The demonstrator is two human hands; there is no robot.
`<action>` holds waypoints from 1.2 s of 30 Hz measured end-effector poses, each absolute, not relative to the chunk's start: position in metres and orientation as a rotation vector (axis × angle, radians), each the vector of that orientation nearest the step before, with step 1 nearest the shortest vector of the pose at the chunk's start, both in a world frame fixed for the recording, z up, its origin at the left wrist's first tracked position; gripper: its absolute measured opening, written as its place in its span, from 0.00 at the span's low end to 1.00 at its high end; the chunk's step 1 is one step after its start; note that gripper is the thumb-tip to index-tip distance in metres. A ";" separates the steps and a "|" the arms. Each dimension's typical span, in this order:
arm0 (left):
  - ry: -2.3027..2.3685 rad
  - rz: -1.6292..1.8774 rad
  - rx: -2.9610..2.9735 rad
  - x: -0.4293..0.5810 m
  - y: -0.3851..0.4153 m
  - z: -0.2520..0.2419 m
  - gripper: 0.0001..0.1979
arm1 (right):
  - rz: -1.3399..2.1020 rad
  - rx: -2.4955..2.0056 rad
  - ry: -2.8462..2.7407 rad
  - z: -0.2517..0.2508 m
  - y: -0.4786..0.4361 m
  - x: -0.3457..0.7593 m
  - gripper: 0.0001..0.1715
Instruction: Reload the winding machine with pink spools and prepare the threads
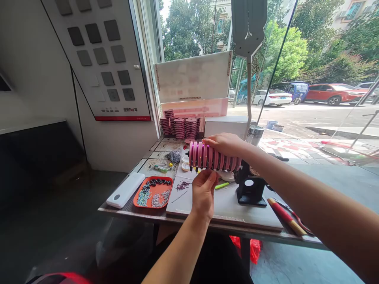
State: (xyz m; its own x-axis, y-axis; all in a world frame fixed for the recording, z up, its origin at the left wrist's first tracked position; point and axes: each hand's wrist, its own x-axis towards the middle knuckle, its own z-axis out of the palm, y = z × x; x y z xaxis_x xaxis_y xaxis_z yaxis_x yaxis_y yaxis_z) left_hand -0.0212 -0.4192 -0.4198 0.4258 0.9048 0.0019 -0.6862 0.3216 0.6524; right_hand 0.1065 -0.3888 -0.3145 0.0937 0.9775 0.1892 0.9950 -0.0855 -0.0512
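Note:
A row of pink ring-shaped discs [204, 156] sits side by side on a black stand [250, 189], with small dark pieces along its lower edge. Over the top of the row, my right hand [227, 144] curls its fingers against the discs. From below, my left hand [203, 191] reaches up to the row's underside, thumb and fingers pinched together; whatever is between them is too small to make out. A bright green pen-like tool [222, 185] lies just right of my left hand. Thin dark strips [182, 185] and a slim metal rod [179, 197] lie to its left.
An orange tray [154, 193] with small metal and dark parts stands left, beside a white oblong device [126, 190]. Stacked pink discs [179, 128] and a white box [226, 127] stand behind. A red-and-wood handled brush [286, 216] lies at the right front edge. A lamp arm [249, 90] rises behind.

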 end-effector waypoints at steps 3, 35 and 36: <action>0.307 1.128 0.777 -0.027 -0.421 -0.399 0.06 | -0.144 -2.179 -1.990 -0.315 -0.388 0.107 0.31; 0.703 1.200 0.702 0.016 -0.423 -0.437 0.10 | 0.024 -2.047 -1.961 -0.312 -0.382 0.116 0.24; 0.708 1.205 0.699 0.017 -0.423 -0.438 0.10 | 0.024 -2.049 -1.960 -0.312 -0.382 0.116 0.24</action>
State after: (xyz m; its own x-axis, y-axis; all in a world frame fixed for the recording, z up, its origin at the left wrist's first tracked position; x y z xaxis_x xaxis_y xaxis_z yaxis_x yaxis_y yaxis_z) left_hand 0.0174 -0.4230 -0.4382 0.2064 0.9722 -0.1108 -0.5699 0.2115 0.7940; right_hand 0.1159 -0.3822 -0.3123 0.0665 0.9783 0.1963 0.9733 -0.0203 -0.2286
